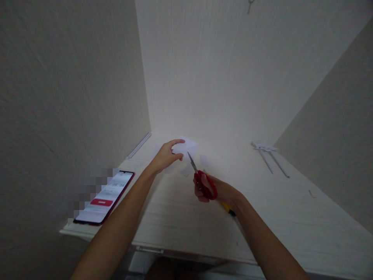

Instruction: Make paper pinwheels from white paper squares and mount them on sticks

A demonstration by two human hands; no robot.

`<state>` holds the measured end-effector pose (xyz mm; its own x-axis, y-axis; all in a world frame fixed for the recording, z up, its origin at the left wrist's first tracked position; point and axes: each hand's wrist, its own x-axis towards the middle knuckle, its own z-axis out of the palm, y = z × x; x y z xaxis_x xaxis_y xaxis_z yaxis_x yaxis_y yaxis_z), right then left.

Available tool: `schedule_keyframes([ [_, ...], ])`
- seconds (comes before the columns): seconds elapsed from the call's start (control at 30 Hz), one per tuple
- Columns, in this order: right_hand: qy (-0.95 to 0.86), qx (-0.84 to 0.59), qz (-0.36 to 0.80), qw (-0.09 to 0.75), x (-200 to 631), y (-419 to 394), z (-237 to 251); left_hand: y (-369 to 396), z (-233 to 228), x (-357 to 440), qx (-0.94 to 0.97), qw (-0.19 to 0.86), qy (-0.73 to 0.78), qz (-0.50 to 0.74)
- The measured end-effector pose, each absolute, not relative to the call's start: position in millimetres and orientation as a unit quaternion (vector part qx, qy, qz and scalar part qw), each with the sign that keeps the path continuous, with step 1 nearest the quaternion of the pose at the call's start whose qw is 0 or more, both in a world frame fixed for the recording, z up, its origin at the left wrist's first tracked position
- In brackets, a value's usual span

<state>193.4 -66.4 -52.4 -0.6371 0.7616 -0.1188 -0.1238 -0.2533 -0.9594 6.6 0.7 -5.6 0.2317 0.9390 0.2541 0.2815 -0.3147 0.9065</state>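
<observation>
My left hand (168, 155) grips a white piece of paper (189, 144) between thumb and fingers, above the table. Red-handled scissors (206, 184) are in my right hand (201, 193), their blades pointing up and left toward the paper's lower edge. The blades look nearly closed, and I cannot tell whether they touch the paper. Small white paper pieces lie below, one of them a strip (204, 160) just right of the blades. Partly hidden under my right wrist is a yellow and black cutter-like tool (227, 208).
A phone (106, 198) with a lit screen lies on the white table (180, 221) at the left. White rolled paper sticks (139, 145) rest against the left wall. Joined white sticks (269, 157) lie at the right, with a small scrap (312, 193) nearer the edge. Walls enclose three sides.
</observation>
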Motion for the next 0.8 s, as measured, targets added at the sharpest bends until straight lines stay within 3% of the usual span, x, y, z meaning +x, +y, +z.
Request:
schedule_keyframes([
  [0.23,-0.55,-0.318,0.715,0.291,200.7,-63.6,-53.5,13.8,-11.8,-11.6,0.681,0.321,0.449,0.481],
  [0.47,-0.551,-0.444,0.447,0.548,201.9,-44.3,-49.2,0.4,-5.4,-7.9,0.814,0.374,0.331,0.295],
  [0.63,-0.601,-0.45,0.406,0.521,199.3,-46.3,-51.3,-4.0,-9.4,3.1,0.875,0.349,0.258,0.217],
  [0.8,-0.585,-0.464,0.398,0.533,193.1,-46.2,-55.3,2.1,-15.2,8.3,0.88,0.284,0.255,0.283],
])
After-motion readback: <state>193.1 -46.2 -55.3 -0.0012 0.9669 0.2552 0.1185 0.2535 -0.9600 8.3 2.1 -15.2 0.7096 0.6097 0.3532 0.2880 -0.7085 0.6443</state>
